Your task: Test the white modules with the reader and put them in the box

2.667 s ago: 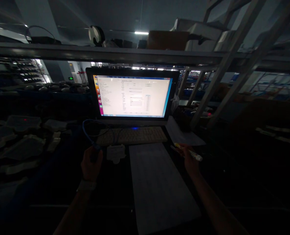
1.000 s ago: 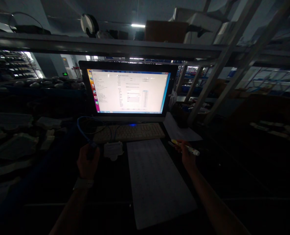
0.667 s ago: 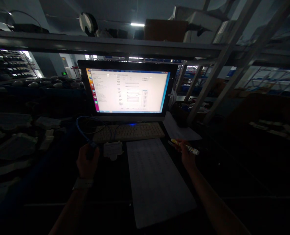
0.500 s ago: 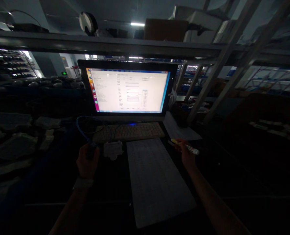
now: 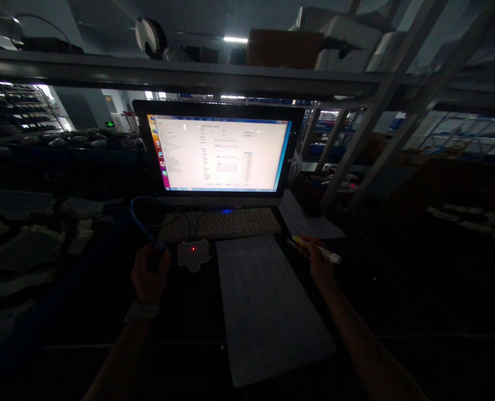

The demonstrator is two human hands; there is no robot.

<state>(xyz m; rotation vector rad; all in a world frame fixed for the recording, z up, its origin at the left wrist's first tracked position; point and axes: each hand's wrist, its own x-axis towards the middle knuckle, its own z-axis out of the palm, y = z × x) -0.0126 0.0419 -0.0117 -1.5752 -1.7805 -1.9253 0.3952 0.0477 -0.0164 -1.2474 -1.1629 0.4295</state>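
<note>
My left hand [image 5: 149, 273] is closed around a small dark device whose kind I cannot make out; a blue cable [image 5: 136, 218] runs from it toward the keyboard [image 5: 222, 224]. Just right of that hand lies a small pale plastic case [image 5: 194, 257] with a glowing red dot on top. My right hand [image 5: 319, 264] grips a marker [image 5: 327, 254] with a whitish body and a yellow part, its shaft pointing up-left. A second thin object by those fingertips is too dark to name. Between my hands lies a printed sheet of paper [image 5: 268, 312].
A lit monitor [image 5: 217, 156] stands behind the keyboard. Another paper [image 5: 309, 220] lies right of it. Several clear plastic cases [image 5: 19, 248] are at the left. Overhead runs a shelf [image 5: 189, 71] with a cardboard box [image 5: 284, 49]; metal posts rise at the right.
A red light now shows on the pale plastic case; it was dark before. Both hands have stayed nearly still, still holding the dark device and the marker.
</note>
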